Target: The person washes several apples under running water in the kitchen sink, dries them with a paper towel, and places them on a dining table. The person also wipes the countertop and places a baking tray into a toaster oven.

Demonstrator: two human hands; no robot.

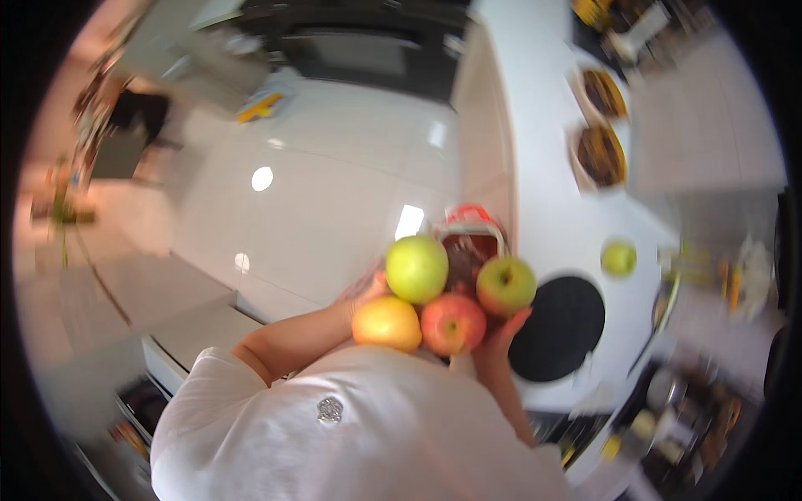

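Observation:
Against my chest I carry a cluster of fruit between both hands. My left hand (374,289) lies mostly hidden behind a green apple (416,269) and an orange-yellow round fruit (386,324). My right hand (510,329) is at the other side, its fingers around the edge of a green-and-reddish apple (506,285). Between the hands rests a red apple (453,324). What lies under the fruit is hidden. Just beyond them, an open red container or bag with a pale rim (473,216) shows, its contents dark and blurred.
A white countertop (545,206) runs along the right, bearing a round black mat (557,329), another green apple (618,257) and two pale containers with dark contents (601,156). Bottles and jars (670,426) stand lower right. A yellow-edged object (260,108) lies on the tiled floor.

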